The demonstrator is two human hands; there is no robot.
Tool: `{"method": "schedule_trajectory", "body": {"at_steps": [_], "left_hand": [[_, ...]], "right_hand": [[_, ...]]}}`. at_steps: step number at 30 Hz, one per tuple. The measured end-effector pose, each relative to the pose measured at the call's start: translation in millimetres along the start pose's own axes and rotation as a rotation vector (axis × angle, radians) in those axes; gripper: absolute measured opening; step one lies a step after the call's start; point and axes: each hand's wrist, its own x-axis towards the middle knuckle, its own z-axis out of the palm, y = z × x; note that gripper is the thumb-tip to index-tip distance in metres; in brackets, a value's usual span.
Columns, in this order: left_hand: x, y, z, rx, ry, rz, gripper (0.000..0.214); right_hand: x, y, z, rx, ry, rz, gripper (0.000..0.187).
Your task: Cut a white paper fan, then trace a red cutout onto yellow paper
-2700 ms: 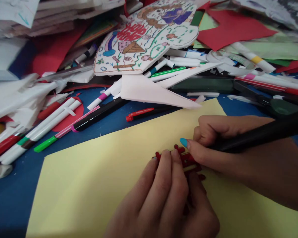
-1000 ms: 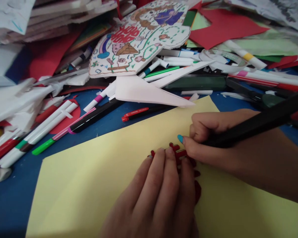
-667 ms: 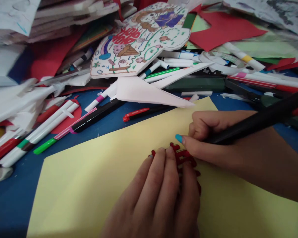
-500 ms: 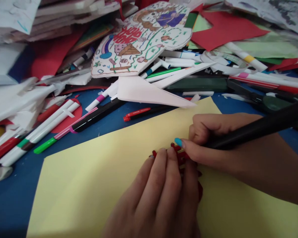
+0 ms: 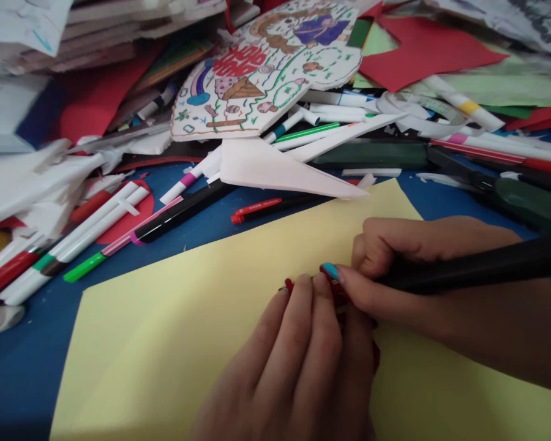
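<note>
While the left hand (image 5: 294,361) covers a red cut-out (image 5: 336,293) on yellow card (image 5: 165,343), grip unclear, the right hand (image 5: 408,263), closed on a black marker (image 5: 477,269), has moved a fingertip (image 5: 330,271) onto it.

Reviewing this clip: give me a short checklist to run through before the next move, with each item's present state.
1. Yellow paper lying flat on the blue surface: ok.
2. Red cut-out held down by the left hand: ok, fingers lie over it.
3. Black marker gripped in the right hand: ok.
4. Marker tip placed on the work: cannot tell, the right hand hides it.
5. Red cut-out's whole outline visible: not ok, both hands cover most of it.
6. Red-capped pen off the sheet: ok, it lies beyond the far edge.
</note>
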Motion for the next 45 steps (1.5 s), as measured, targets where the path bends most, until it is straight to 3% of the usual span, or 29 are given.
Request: {"method": "schedule_trajectory", "body": {"at_steps": [13, 19, 35, 45], "left_hand": [[-0.3, -0.3, -0.4, 0.01, 0.002, 0.028, 0.05], [1.7, 4.3, -3.0, 0.009, -0.036, -0.054, 0.047], [3.0, 6.8, -8.4, -0.035, -0.067, -0.078, 0.048], [2.1, 5.0, -6.8, -0.001, -0.057, -0.046, 0.05]], "right_hand": [[-3.0, 0.3, -0.7, -0.102, 0.064, -0.044, 0.028], [-3.8, 5.0, -2.1, -0.083, 0.089, -0.059, 0.03], [-3.1, 5.8, -5.0, -0.115, 0.129, -0.031, 0.029], [-5.2, 5.1, -4.3, -0.139, 0.123, -0.05, 0.027]]}}
